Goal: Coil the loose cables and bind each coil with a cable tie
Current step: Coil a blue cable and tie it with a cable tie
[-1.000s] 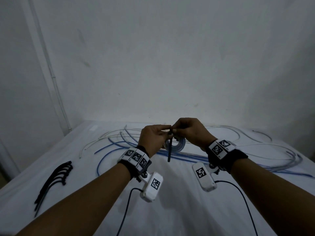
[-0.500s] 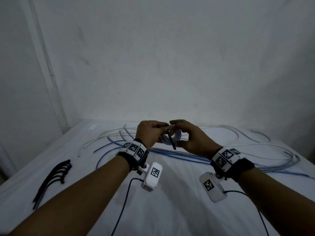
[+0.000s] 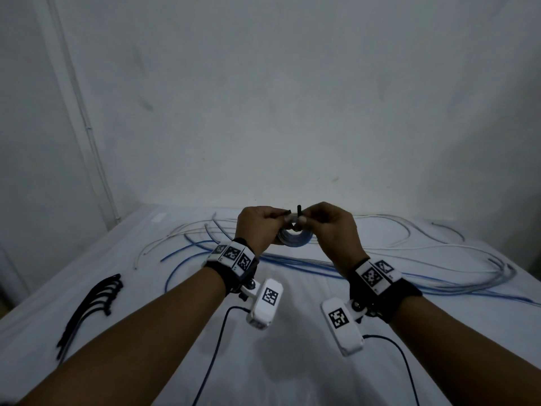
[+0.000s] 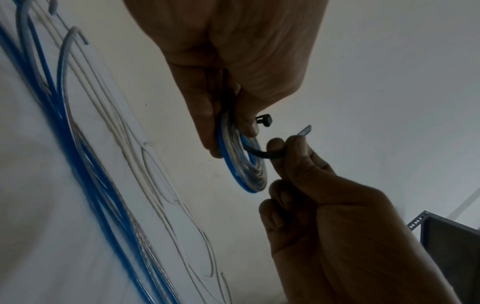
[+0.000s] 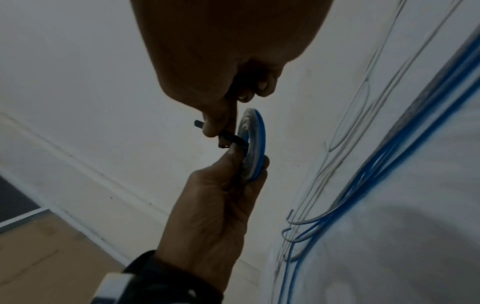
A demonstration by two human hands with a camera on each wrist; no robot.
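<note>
**Tie ends raised for threading**

Both hands had lifted since the earlier frame, tie ends now upright. Left hand (image 3: 257,230) gripped the small coil (image 4: 241,164) and pinched the tie's head (image 4: 263,121), above the table (image 3: 292,361). Right hand (image 3: 330,227) pinched the tail (image 4: 304,130). Coil judged light, springy: hold at the wrap

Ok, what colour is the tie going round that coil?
Black. The cable tie loops through the blue-and-clear coil; the left wrist view shows it best.
</note>
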